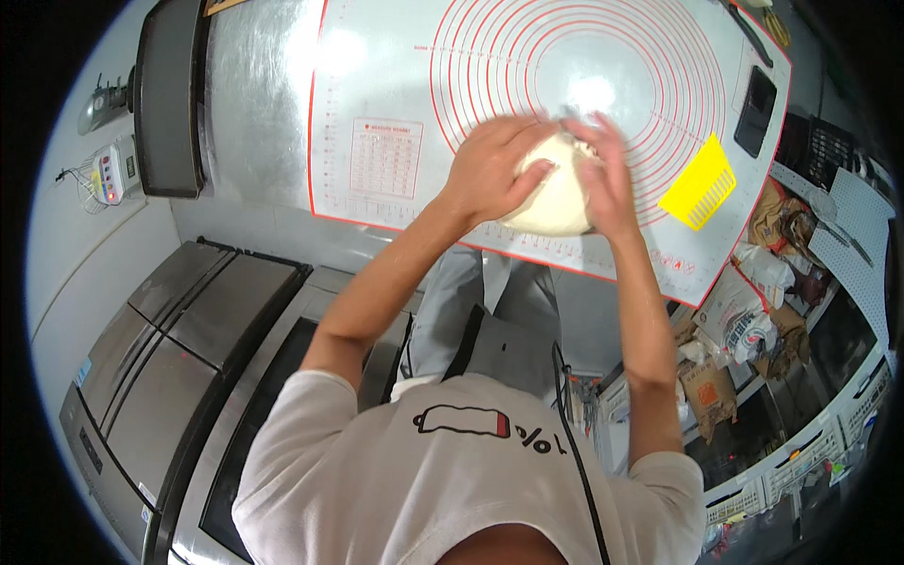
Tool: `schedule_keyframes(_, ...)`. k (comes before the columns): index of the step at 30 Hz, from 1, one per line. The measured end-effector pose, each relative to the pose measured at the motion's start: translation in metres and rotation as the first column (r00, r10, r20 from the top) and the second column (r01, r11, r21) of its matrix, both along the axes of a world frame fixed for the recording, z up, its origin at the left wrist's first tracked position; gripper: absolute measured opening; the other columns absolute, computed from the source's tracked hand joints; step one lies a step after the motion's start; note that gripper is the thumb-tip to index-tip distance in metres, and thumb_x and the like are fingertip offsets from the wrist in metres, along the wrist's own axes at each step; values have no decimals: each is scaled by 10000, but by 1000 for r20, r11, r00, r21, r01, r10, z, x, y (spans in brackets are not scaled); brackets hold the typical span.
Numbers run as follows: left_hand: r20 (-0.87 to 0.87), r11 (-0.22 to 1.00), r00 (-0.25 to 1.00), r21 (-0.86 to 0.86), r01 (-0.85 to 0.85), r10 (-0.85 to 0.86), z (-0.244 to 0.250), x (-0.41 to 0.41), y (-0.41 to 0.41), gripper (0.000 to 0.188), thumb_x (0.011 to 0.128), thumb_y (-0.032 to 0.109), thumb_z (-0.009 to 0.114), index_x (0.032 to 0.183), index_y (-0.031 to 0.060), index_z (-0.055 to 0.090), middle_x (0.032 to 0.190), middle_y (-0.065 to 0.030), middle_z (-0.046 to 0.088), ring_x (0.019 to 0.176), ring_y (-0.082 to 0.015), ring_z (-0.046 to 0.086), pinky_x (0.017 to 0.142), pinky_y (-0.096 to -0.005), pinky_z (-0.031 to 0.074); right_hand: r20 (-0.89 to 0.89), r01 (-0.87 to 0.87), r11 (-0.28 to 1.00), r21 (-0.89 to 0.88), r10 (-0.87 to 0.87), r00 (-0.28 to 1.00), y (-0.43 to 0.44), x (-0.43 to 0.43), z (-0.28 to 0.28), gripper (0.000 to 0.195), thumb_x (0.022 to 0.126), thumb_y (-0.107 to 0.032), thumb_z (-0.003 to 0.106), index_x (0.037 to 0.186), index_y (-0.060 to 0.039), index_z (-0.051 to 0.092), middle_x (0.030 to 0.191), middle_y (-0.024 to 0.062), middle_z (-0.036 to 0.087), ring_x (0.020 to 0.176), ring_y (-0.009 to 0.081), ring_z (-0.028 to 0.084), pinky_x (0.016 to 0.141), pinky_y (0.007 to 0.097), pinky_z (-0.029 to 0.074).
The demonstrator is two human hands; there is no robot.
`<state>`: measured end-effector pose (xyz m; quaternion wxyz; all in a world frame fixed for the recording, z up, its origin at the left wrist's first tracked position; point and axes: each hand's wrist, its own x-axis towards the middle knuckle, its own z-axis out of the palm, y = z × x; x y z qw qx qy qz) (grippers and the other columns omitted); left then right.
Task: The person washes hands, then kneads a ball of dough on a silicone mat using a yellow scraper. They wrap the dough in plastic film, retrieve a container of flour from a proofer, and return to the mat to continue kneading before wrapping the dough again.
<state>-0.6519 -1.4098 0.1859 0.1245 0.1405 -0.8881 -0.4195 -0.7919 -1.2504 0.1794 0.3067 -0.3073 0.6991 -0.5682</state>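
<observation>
A pale, smooth ball of dough (pixel 558 201) lies near the front edge of a white silicone pastry mat (pixel 494 205) with red rings. My left hand (pixel 498 166) rests on the dough's left and upper side, its thumb across the top. Against the right side of the dough is my right hand (pixel 606 176), its fingers blurred and curled over the far edge. The underside of the dough and some fingertips are hidden. A yellow plastic dough scraper (pixel 699 183) with slots lies on the mat to the right of my right hand.
A dark phone (pixel 756 111) and a black-handled tool (pixel 750 32) lie at the mat's right edge. A dark baking tray (pixel 169 99) stands at the table's left end. Below right, bags (pixel 734 318) crowd a shelf; stainless steel cabinets (pixel 169 381) stand at the left.
</observation>
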Motion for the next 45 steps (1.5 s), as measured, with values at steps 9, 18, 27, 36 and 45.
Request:
schedule_keyframes(9,236,990,962,-14,-140,140,-20,47,32,472,871,317,678,1242,33,612,1106,-165,642,1016,-363,604,909,-469,470,-290,-127,938,324,226,930,21,31,-4,351,914,-302,669,1118,-16,678,1077,176,662,997,354,620,873,459,495)
schedule_keyframes(18,115,941,939,59,-332,324,-33,-18,-50,482,916,319,687,1308,47,615,1232,-199,652,1180,-357,603,1020,-419,469,-74,91,960,264,-74,995,-20,-31,-19,405,1004,-345,566,1205,-7,665,1167,160,662,1069,265,625,951,349,485)
schedule_keyframes(27,406,942,913,318,-112,-28,-18,-4,-30,425,992,359,503,1258,59,643,1171,-175,676,1041,-316,672,935,-411,517,461,-94,943,319,-68,885,12,-12,-13,583,1093,-430,345,1271,49,624,1209,138,679,1109,188,627,999,320,461)
schedule_keyframes(36,104,733,762,216,-645,640,-14,41,-29,228,980,141,633,1159,0,627,1059,-71,614,974,-167,559,855,-321,486,94,365,922,130,-378,921,86,-8,-15,400,1061,-212,427,1316,66,561,1311,201,606,1255,274,561,1081,394,419)
schedule_keyframes(45,396,153,772,836,-527,496,-4,8,10,431,1033,286,496,1313,-41,507,1147,-97,612,1085,-174,553,983,-311,422,97,587,795,153,-604,791,-16,70,-12,530,1025,-308,437,1399,66,476,1445,248,433,1354,365,417,1147,451,307)
